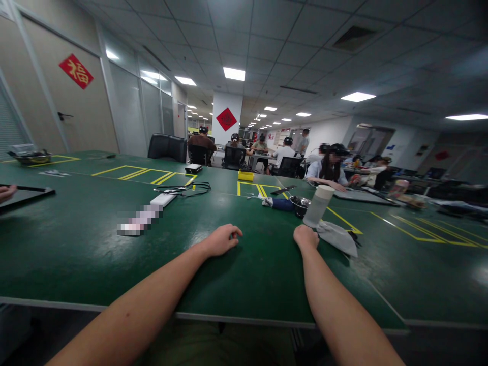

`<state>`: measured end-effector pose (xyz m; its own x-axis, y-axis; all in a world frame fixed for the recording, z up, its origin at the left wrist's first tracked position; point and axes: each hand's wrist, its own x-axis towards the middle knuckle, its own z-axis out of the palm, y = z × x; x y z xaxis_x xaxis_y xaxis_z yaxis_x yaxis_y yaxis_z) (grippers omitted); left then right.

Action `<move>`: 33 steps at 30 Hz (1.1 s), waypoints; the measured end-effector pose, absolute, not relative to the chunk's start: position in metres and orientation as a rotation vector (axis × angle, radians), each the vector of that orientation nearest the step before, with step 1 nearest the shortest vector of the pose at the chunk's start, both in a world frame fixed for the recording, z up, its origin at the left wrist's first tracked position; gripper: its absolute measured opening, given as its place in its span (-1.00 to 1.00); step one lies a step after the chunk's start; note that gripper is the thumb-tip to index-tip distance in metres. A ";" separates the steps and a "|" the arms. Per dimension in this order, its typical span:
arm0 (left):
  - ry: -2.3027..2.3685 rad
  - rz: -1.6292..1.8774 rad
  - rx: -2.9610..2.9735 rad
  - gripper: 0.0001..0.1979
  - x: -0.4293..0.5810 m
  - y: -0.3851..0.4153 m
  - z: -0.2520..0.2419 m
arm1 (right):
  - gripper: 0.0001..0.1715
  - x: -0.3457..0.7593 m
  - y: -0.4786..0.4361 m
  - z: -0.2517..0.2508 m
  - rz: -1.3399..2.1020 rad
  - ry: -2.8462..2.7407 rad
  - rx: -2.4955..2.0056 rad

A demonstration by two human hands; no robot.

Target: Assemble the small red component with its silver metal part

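My left hand point(224, 240) rests on the green tabletop point(259, 274), fingers loosely bent and a little apart, with nothing seen in it. To the right, my right hand point(306, 237) is closed like a fist on the table; its palm side is hidden, so whatever it may hold does not show. Just behind that hand stands a white bottle point(318, 206), and a grey cloth pouch point(337, 238) lies close at its right. I cannot tell whether the hand touches either. Behind the bottle are a metal bowl point(300, 205) and a dark blue rolled item point(281, 204).
Left of my hands lie a white power strip point(163, 197), black cables point(190, 188) and a blurred-out item point(140, 221). A yellow box point(246, 176) sits among yellow tape marks. Another person's hand point(6, 193) shows at far left; a co-worker point(333, 170) sits at right.
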<state>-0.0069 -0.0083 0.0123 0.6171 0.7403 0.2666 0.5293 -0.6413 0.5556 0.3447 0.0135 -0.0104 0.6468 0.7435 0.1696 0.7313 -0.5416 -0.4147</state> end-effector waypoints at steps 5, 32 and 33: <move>0.999 0.679 2.442 -0.74 -0.007 -0.006 0.010 | -0.63 0.342 0.014 -0.010 0.021 -1.183 -2.464; 1.024 0.693 2.418 -0.76 -0.008 -0.008 0.012 | -0.67 0.356 0.018 -0.014 0.172 -1.129 -2.265; 1.021 0.700 2.419 -0.76 -0.008 -0.008 0.013 | -0.68 0.357 0.018 -0.015 0.172 -1.124 -2.248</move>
<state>-0.0079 -0.0085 0.0129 0.6031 0.7456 0.2835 0.5335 -0.6413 0.5515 0.3568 0.0184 -0.0147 0.6309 0.7613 0.1498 0.6819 -0.4520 -0.5752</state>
